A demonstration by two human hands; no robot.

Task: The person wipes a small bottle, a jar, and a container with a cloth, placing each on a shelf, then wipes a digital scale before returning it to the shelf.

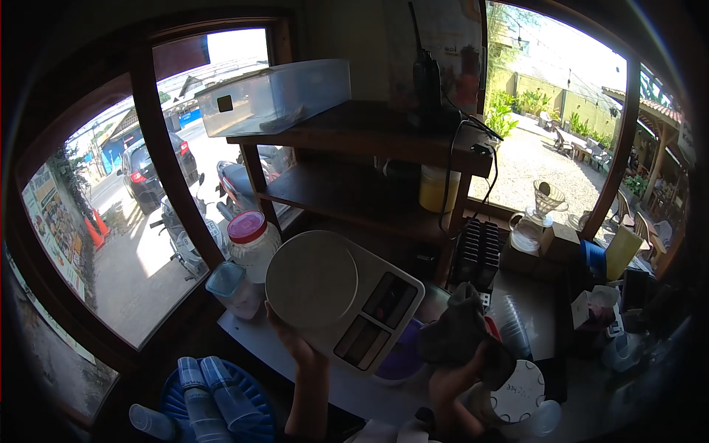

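Observation:
My left hand [295, 341] grips the left edge of a white kitchen scale [314, 277], its thumb or finger showing at the rim. The scale is held up and tilted toward me, its round plate at the left and dark display panels at the lower right. In my right hand [467, 375] a dark grey cloth [461, 328] is bunched, just right of the scale and apart from its face. Behind the scale's lower edge a purple round item [402, 354] partly shows. A white lid with dark marks [518, 391] is beside my right wrist.
A blue basket [173, 387] with stacked plastic cups [199, 399] stands lower left. Jars, including a pink-lidded one [247, 227], sit by the window. A wooden shelf [354, 140] bears a clear bin [310, 92] and a walkie-talkie [426, 81]. More cups [512, 325] lie at right.

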